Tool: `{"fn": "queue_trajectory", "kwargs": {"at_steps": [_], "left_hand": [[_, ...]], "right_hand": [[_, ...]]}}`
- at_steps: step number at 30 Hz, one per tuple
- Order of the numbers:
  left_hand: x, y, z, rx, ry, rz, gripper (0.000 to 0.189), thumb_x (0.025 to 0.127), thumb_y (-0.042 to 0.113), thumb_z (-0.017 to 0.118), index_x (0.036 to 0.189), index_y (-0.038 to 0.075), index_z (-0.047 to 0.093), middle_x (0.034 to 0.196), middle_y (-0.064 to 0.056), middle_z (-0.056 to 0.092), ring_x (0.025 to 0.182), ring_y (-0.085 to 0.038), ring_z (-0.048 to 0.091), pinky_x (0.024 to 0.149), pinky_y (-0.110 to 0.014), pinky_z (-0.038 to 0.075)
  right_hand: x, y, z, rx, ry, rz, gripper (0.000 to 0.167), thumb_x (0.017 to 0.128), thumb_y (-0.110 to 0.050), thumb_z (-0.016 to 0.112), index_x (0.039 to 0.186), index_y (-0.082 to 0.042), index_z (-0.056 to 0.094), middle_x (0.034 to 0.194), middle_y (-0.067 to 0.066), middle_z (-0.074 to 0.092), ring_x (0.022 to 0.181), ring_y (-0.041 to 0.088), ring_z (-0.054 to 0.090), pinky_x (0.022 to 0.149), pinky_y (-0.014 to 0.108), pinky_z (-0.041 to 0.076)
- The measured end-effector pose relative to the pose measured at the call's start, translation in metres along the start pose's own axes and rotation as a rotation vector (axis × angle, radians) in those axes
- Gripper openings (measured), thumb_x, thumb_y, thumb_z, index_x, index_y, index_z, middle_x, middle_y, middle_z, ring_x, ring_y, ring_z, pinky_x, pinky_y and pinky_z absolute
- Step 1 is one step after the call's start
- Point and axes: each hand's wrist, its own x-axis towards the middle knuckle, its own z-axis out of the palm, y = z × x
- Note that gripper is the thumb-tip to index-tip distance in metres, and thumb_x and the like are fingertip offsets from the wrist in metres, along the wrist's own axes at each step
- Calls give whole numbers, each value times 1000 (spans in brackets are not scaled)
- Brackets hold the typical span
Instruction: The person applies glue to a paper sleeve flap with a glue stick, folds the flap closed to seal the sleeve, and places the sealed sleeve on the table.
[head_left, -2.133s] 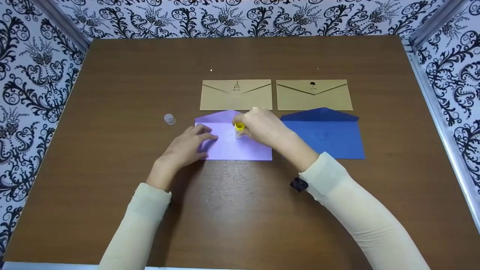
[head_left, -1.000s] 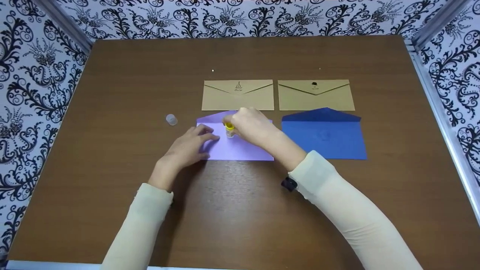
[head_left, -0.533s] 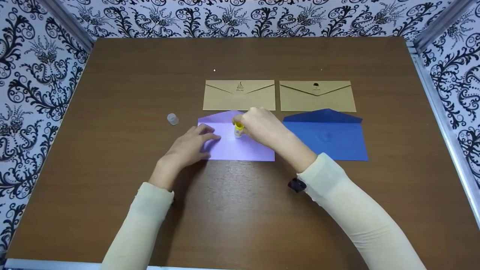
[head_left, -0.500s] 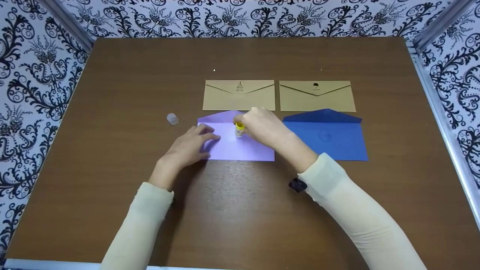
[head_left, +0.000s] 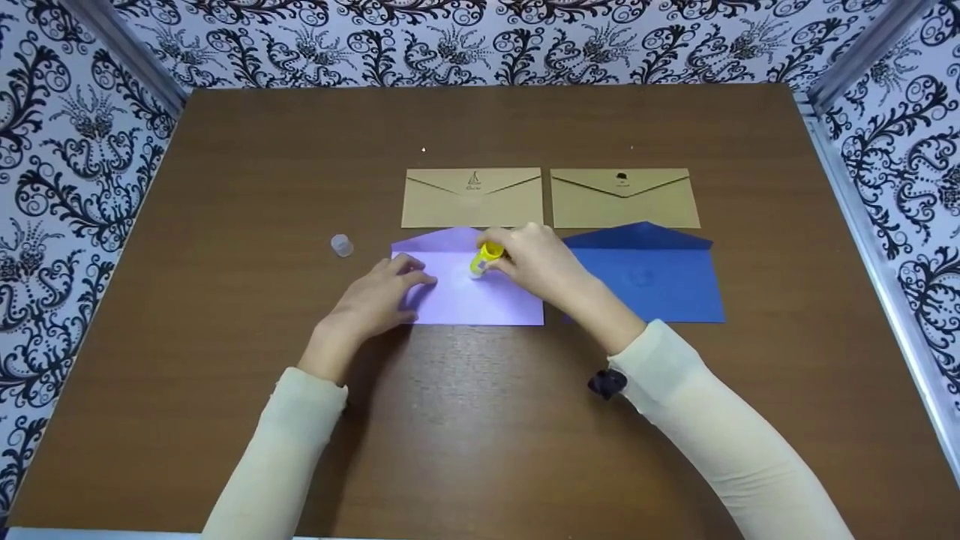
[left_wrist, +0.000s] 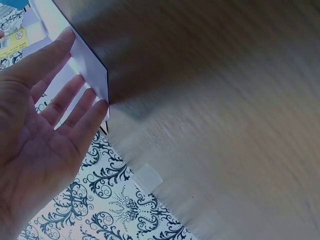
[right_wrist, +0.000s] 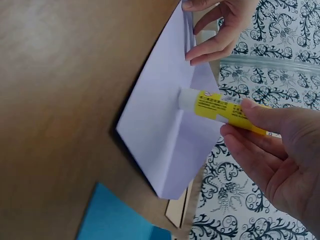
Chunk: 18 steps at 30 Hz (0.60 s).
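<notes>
Brown table (head_left: pixel 465 435): your right hand (head_left: pixel 541 262) pinches the glue stick (right_wrist: pixel 222 107), tip at the lilac envelope (head_left: pixel 491 306), left of the blue envelope (head_left: pixel 652 289); left hand (head_left: pixel 373 298), fingers loosely spread, steadies lilac's left end; looks like gluing, next calls for even strokes

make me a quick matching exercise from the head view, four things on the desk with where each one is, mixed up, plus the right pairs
Things:
1. glue stick
2. purple envelope
3. blue envelope
4. small whitish cap

Places:
a. farthest right of the four
b. touched by the left hand
c. farthest left of the four
d. held in the right hand

Right pairs: 1-d, 2-b, 3-a, 4-c
</notes>
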Motion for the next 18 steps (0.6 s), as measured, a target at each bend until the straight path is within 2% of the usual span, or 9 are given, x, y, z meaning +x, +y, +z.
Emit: {"fn": "queue_trajectory", "kwargs": {"at_steps": [8, 18], "left_hand": [[0, 2, -1, 0, 8, 13, 51, 86, 15, 78, 135, 19, 63, 144, -9, 49, 138, -31, 43, 104, -49, 51], [-1, 5, -2, 43, 29, 28, 55, 85, 15, 79, 137, 20, 60, 139, -8, 53, 133, -29, 48, 96, -51, 55]], "right_hand": [[-9, 7, -1, 95, 117, 90, 32, 88, -26, 75, 113, -8, 72, 106, 14, 76, 86, 25, 70, 76, 35, 60], [-22, 12, -11, 133, 147, 106, 30, 87, -25, 77, 109, -6, 72, 100, 14, 76, 82, 24, 72, 74, 34, 61]]}}
